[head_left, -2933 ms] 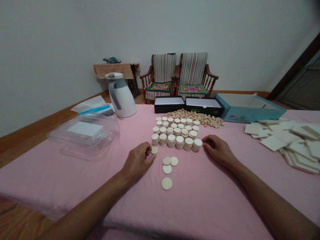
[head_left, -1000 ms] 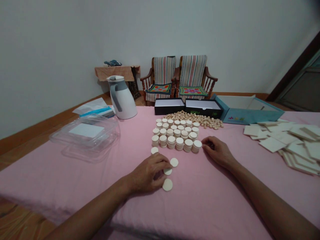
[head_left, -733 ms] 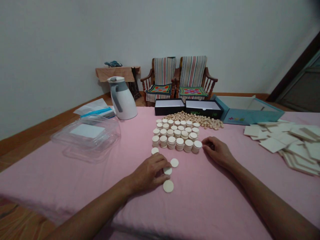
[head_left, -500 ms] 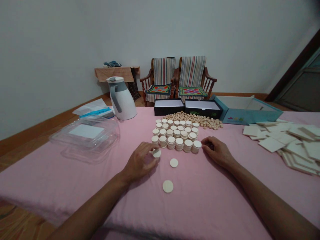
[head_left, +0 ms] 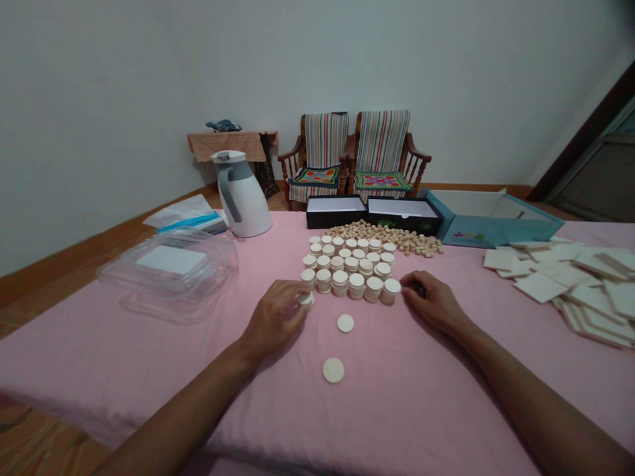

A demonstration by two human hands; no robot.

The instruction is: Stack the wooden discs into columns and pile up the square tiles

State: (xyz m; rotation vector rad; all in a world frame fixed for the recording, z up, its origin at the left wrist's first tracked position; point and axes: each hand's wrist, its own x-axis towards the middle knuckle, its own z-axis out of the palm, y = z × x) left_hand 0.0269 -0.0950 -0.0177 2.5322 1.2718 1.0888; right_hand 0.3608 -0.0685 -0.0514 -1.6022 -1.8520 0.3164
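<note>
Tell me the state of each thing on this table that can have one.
Disc rows: stacked, upright.
Left hand: pinching a short disc stack.
Right hand: half curled, resting beside the disc rows.
Loose discs: two, lying flat, single.
Black boxes: open.
Blue box: open.
White jug: upright, lid on.
Beads: loose heap.
Square tiles: scattered heap.

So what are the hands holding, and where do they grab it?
The left hand pinches round discs by their edges. The right hand lies curled beside the end stack; whether it grips anything cannot be told.
</note>
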